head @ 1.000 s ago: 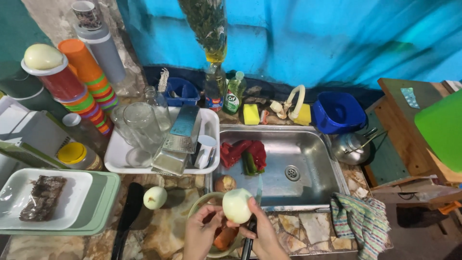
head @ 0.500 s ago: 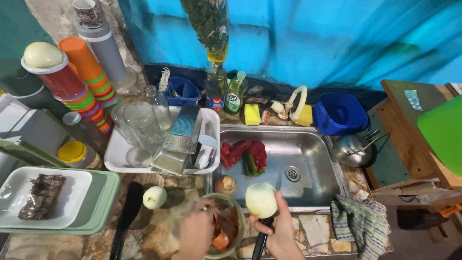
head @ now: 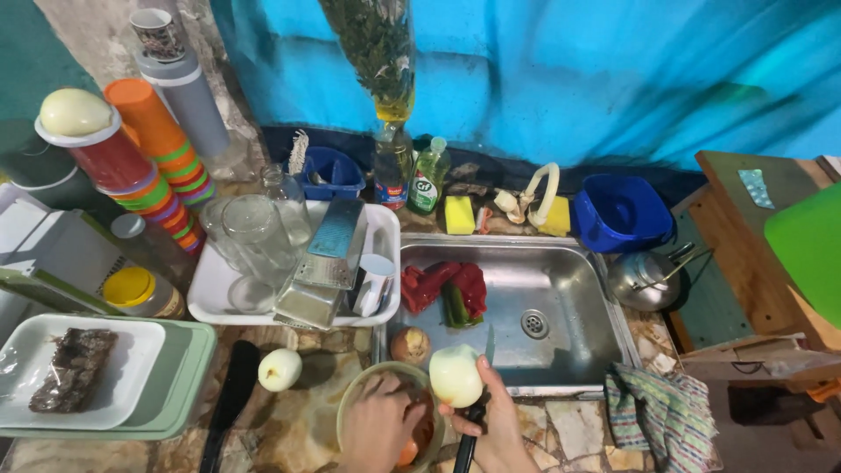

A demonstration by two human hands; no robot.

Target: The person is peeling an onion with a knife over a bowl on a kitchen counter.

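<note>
Peeled onion, knife blade upright

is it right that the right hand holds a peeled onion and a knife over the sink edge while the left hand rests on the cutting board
Not quite. In the head view the right hand does hold the peeled onion and knife at the sink edge, but the left hand reaches into the bowl, not onto a cutting board.

Peeled pale onion, held upright

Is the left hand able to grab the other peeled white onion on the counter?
Probably yes: the left hand rests in the glass bowl, and the peeled white onion lies near, with nothing between.
</note>
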